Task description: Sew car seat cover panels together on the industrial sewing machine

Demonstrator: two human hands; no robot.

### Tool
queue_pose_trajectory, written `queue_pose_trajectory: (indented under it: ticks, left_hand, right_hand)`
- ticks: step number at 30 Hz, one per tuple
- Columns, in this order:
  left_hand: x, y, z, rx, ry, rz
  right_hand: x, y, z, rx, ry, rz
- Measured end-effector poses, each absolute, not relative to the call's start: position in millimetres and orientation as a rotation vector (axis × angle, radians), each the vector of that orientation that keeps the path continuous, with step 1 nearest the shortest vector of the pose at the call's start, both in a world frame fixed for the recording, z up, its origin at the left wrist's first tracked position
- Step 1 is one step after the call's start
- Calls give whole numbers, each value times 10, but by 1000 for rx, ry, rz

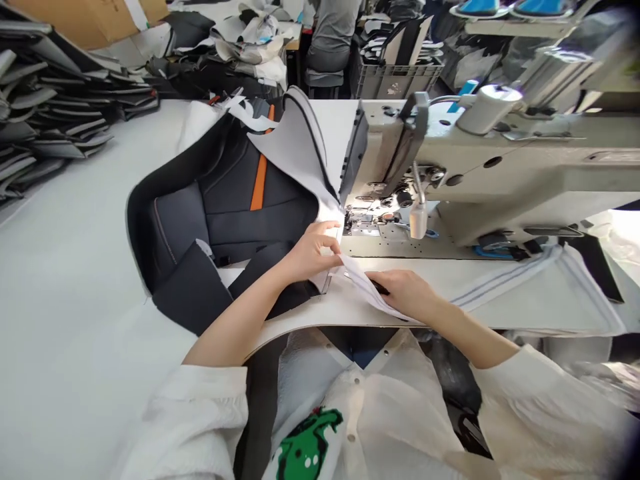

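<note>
A big dark seat cover point(220, 220) with an orange stripe point(259, 183) and white foam backing lies on the white table point(65, 267), left of the sewing machine point(480, 173). The left hand point(313, 252) pinches its white edge just beside the needle area. The right hand point(407, 292) lies flat, fingers half-curled, pressing a white strip point(365, 288).

No legible text, label, brand, number or sign appears. The green printed motif point(304, 448) on the white shirt point(380, 413), at 6 o'clock, carries no letters; the sewing machine point(500, 167), at 2 o'clock, bears no readable markings.
</note>
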State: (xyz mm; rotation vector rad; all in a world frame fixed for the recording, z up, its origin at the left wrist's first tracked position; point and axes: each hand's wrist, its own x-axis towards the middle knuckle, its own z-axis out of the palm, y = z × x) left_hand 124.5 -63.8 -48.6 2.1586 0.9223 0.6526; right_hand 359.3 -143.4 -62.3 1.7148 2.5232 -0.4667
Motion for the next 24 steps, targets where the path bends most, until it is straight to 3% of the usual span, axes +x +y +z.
queue_pose_trajectory:
  ticks: [5,9,13,17,20,24]
  left_hand:
    - [1426,-1096,-343,2469,566,308]
    - [1332,-1149,-271,2420,491,190]
    - [776,-573,-289,2487,1109,541]
    - [-259,121,-289,2315,2258,645]
    - [-882,363,-328,1779,2610,464]
    - [-1085,317,-511,1487,2527,439]
  right_hand:
    - [4256,-1627,-589,2333,2051,-361]
    - [4630,-1581,-537,2348,1847,-132]
    - [4803,-1561,-552,2271,1926,234]
    - [4834,-1710,-709,2191,2368,484]
    - [4643,-1810,-858,1914,2868,158]
    - [4074,-1609,-871,1323,3149,-421]
